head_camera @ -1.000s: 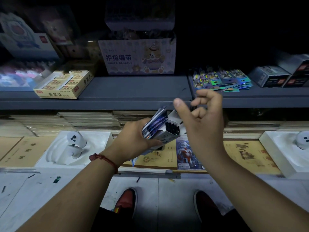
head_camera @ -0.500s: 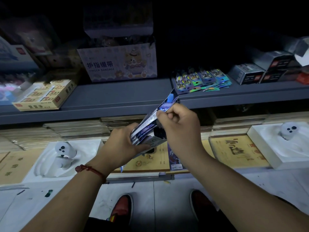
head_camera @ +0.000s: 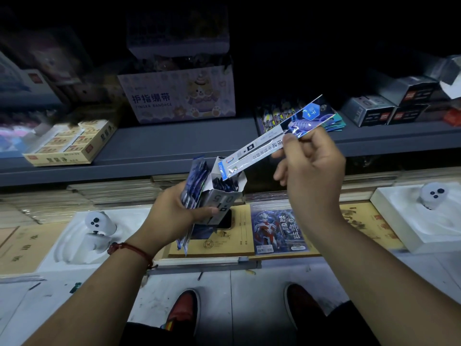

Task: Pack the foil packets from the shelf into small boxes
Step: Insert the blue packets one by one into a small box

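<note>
My left hand grips a small open silver box together with a bundle of blue foil packets pressed against the box's left side. My right hand pinches one long foil packet near its upper end. The packet slants down to the left, and its lower tip sits at the box's open mouth. More foil packets lie fanned on the grey shelf behind, partly hidden by the held packet.
Closed silver boxes stand on the shelf at right. A finger-bandage carton and an eraser tray sit at left. Below lie notebooks, a hero booklet and two white trays.
My right hand went from empty and open to pinching one packet from the bundle, then lifted it up and right so its lower end meets the box's opening.
</note>
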`<control>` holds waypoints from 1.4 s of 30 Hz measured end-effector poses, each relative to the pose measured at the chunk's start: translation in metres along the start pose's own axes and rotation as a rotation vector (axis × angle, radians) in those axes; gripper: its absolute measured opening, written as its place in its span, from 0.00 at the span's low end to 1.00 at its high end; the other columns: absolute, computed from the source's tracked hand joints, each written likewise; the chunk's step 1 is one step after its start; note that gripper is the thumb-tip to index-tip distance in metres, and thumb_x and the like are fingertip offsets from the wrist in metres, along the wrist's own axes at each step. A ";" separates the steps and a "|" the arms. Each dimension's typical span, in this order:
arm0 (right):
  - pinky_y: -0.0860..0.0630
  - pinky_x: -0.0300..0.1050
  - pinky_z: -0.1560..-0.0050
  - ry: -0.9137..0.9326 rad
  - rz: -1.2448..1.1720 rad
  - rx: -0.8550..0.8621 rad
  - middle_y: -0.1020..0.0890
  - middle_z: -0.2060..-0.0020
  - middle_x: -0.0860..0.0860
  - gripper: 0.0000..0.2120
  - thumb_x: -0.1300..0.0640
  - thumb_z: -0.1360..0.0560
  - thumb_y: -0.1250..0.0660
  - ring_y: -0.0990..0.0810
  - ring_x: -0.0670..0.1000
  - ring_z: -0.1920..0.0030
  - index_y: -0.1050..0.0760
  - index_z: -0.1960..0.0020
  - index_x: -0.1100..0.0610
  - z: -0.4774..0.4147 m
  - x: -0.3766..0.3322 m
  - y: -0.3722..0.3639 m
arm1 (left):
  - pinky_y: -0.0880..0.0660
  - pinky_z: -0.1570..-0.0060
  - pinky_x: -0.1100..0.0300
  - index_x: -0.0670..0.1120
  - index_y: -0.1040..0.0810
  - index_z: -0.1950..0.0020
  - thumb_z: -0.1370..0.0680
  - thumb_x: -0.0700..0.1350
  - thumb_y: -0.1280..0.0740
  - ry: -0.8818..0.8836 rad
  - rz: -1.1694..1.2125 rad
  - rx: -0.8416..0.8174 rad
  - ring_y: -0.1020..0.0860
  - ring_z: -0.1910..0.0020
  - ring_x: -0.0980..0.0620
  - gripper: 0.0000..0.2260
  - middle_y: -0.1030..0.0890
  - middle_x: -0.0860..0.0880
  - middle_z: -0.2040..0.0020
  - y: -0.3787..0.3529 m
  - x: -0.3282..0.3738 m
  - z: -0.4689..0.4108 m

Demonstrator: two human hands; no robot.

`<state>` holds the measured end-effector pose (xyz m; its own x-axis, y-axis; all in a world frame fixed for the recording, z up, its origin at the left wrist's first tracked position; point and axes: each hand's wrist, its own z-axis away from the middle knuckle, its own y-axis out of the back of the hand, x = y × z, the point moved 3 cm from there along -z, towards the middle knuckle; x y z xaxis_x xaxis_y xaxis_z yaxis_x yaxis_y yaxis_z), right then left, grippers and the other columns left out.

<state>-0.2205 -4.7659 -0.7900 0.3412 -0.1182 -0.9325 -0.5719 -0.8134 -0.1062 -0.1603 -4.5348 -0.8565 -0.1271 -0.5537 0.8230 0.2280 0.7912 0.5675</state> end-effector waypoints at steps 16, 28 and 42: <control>0.27 0.54 0.70 0.066 0.210 -0.204 0.20 0.69 0.61 0.12 0.57 0.21 0.32 0.24 0.64 0.71 0.27 0.60 0.63 0.013 0.015 -0.018 | 0.21 0.65 0.68 0.53 0.20 0.48 0.31 0.51 0.20 -0.003 -0.026 -0.019 0.16 0.58 0.61 0.15 0.14 0.57 0.56 -0.004 0.005 0.002; 0.29 0.42 0.68 0.082 0.316 -0.328 0.24 0.70 0.44 0.05 0.56 0.22 0.28 0.30 0.44 0.73 0.21 0.55 0.55 0.013 0.018 -0.021 | 0.24 0.65 0.73 0.53 0.20 0.43 0.31 0.51 0.20 -0.027 -0.094 -0.050 0.17 0.56 0.64 0.19 0.14 0.56 0.53 -0.006 0.006 0.004; 0.17 0.53 0.60 0.031 0.493 -0.491 0.19 0.70 0.48 0.05 0.58 0.26 0.27 0.21 0.47 0.69 0.20 0.60 0.52 0.019 0.028 -0.026 | 0.28 0.64 0.72 0.57 0.23 0.46 0.31 0.52 0.19 -0.076 -0.198 -0.060 0.19 0.58 0.62 0.18 0.16 0.58 0.55 -0.009 0.016 0.006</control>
<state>-0.2105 -4.7373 -0.8203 0.1541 -0.5501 -0.8207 -0.2642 -0.8234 0.5023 -0.1703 -4.5496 -0.8479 -0.2468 -0.6737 0.6966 0.2479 0.6510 0.7174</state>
